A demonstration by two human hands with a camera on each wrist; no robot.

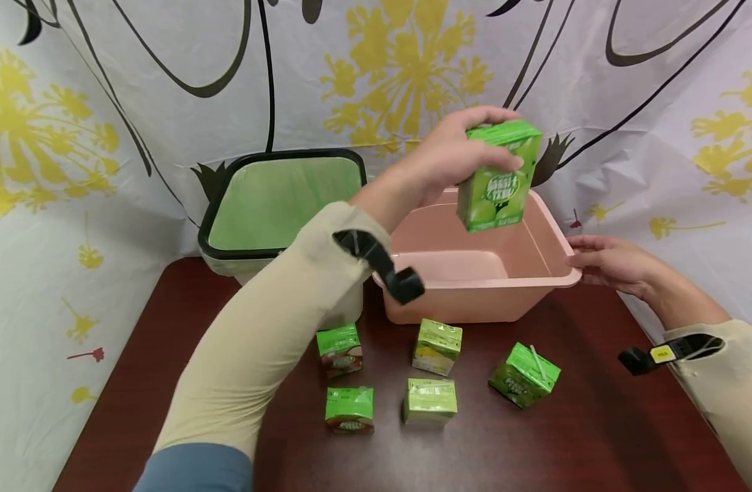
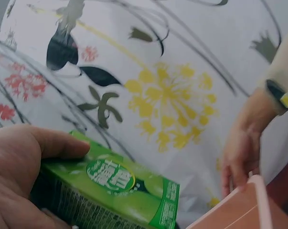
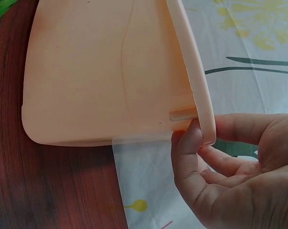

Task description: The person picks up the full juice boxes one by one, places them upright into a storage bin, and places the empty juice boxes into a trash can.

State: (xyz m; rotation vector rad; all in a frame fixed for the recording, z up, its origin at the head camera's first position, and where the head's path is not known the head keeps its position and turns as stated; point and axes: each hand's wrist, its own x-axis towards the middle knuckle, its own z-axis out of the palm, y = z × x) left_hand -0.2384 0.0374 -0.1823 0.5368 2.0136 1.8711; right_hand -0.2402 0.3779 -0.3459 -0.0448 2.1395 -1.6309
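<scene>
My left hand (image 1: 458, 154) grips a green juice box (image 1: 501, 184) by its upper part, thumb on the front, and holds it in the air above the pink plastic bin (image 1: 468, 301). Grape-like green fruit and white lettering show on the carton's side in the left wrist view. At the bin's right end my right hand (image 1: 615, 266) pinches the rim; the right wrist view shows the thumb and fingers (image 3: 186, 167) on either side of that edge. The bin's visible floor is bare pink.
Several more juice boxes stand on the dark red table (image 1: 289, 451): a green one with a straw (image 1: 525, 376), two yellow-green ones (image 1: 437, 347) and two green-and-brown ones (image 1: 341, 350). Left of the bin is a black-rimmed container (image 1: 283, 205) with a green inside. Patterned cloth (image 1: 166, 123) hangs behind.
</scene>
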